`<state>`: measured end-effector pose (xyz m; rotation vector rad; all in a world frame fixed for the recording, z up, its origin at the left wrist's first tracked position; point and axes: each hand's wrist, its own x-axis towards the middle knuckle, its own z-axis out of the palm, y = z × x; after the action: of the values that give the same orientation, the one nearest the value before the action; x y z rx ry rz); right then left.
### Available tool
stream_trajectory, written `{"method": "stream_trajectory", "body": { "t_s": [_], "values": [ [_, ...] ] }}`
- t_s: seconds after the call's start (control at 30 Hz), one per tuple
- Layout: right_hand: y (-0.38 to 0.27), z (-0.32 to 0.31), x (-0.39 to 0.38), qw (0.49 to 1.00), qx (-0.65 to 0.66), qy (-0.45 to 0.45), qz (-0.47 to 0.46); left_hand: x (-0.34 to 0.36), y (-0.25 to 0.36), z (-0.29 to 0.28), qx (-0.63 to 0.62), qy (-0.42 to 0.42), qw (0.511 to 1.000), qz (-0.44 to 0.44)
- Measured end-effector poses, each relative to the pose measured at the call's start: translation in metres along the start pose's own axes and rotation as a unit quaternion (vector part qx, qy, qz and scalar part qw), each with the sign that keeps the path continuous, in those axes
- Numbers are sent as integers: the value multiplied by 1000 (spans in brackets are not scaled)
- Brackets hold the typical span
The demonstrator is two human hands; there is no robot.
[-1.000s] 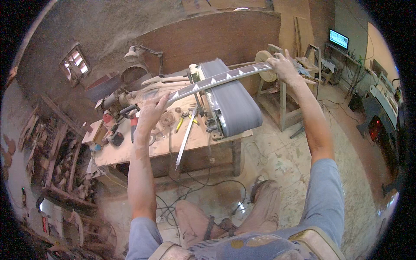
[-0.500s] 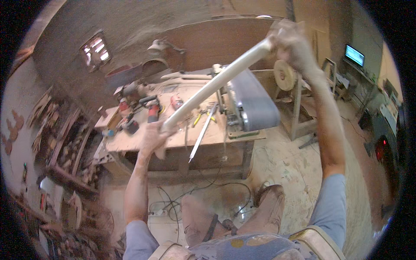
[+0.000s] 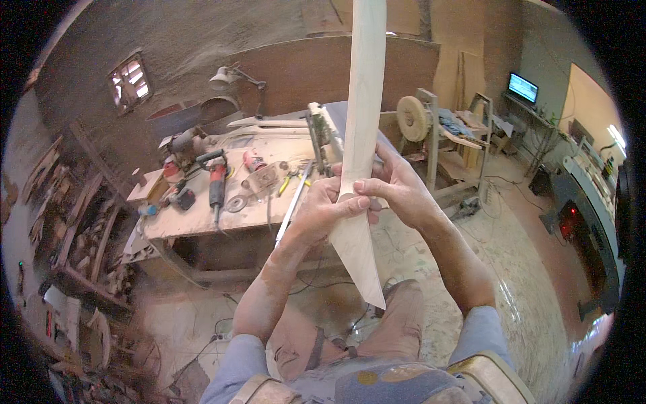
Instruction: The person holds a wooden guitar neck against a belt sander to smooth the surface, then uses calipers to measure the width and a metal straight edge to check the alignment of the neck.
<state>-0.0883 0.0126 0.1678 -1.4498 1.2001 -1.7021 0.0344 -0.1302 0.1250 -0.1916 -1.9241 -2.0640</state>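
A long, pale wooden piece (image 3: 367,87) stands upright in front of me, running past the top edge of the view. Its lower end flares into a slanted, pointed blade shape below my hands. My left hand (image 3: 324,210) wraps around its narrow part from the left, thumb across the front. On the opposite side my right hand (image 3: 402,192) grips the same spot, its thumb close to the left one. The fingers behind the wood are partly hidden. Beyond the wood, partly covered by it, is a belt sander (image 3: 324,135) at the workbench's right end.
On the workbench (image 3: 192,219) lie a red angle grinder (image 3: 217,182), yellow-handled pliers (image 3: 291,182) and a long metal strip (image 3: 293,207). A round buffing wheel (image 3: 412,119) stands at the right. Shelves of wood scraps (image 3: 91,229) line the left; cables (image 3: 202,350) cross the floor.
The wooden piece has swung from a diagonal to upright. My right hand has come down from its far upper end, and both hands now hold it close together near the flared end.
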Motion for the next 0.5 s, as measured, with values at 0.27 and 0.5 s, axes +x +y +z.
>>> {"method": "stream_trajectory", "body": {
  "t_s": [0.27, 0.5],
  "values": [
    [-13, -36, -22, 999, -32, 43, 4, 50, 45, -35, 186, 175, 966, 43],
    [-24, -63, -31, 977, -213, 3, 32, 159, 95, -44, 30, 94, 982, 160]
  ]
}}
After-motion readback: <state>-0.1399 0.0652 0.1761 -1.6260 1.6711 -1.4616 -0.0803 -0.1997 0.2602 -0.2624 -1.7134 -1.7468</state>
